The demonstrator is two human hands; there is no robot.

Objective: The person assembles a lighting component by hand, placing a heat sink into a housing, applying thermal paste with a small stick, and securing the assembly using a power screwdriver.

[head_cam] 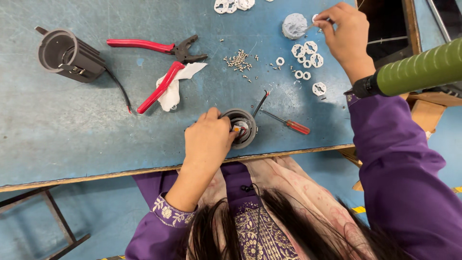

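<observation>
Blue worktable: left hand grips a round grey housing; right hand pinches a small stick at a grey lump.

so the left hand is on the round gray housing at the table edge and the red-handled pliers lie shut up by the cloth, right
Not quite: the head view shows the pliers lying open, handles spread, one handle on the cloth. The left hand is indeed on the round gray housing at the table edge.
</observation>
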